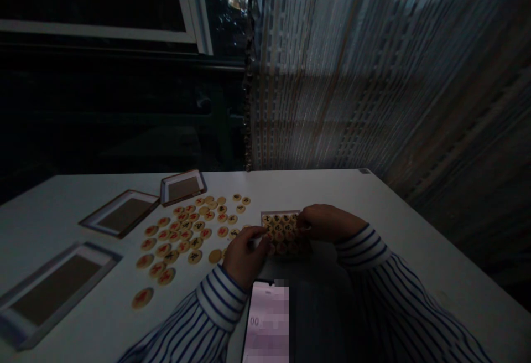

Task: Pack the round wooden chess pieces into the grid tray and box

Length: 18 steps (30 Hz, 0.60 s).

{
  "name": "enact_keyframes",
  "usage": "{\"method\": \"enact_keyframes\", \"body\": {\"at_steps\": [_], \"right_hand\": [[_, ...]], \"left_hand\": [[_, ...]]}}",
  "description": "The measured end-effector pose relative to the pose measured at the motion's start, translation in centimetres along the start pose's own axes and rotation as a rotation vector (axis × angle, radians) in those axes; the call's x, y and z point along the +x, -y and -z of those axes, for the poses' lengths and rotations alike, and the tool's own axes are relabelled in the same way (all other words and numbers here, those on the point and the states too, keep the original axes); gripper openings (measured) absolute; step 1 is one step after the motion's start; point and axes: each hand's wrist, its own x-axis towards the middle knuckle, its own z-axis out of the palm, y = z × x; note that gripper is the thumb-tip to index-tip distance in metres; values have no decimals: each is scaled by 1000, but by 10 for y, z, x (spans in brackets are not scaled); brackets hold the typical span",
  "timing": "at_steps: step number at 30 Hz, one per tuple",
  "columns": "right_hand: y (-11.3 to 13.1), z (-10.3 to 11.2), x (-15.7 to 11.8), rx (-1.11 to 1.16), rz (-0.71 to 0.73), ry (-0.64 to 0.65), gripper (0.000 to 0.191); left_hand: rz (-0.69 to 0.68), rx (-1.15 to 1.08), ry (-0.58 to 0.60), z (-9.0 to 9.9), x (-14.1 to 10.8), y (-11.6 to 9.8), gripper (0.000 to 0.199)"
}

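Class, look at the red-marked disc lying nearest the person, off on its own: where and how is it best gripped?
Best grip: the rim of the disc, thumb and fingertip on opposite edges, coming down from above. It lies flat on the table, so its underside looks out of reach; no other disc touches it, leaving finger room.

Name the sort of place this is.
Probably a room in a home, at a window: a white table scattered with round game pieces, a patterned curtain, and a framed window beside it.
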Motion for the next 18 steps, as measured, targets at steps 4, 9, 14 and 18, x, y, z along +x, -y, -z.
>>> {"method": "enact_keyframes", "body": {"at_steps": [4, 9, 14, 18], "right_hand": [[0, -1, 0, -7, -6, 16, 24], [1, 0, 0, -3, -18, 30, 26], [2, 1, 0, 5, -22, 33, 25], [3, 2, -1, 10, -35, 34, 24]], "left_hand": [[0, 12, 10, 0, 0, -1, 23], [-14, 21, 7, 1, 0, -2, 22], [-8, -4, 1, 1, 0, -1, 22], [-9, 11, 4, 1, 0, 0, 23]]}}
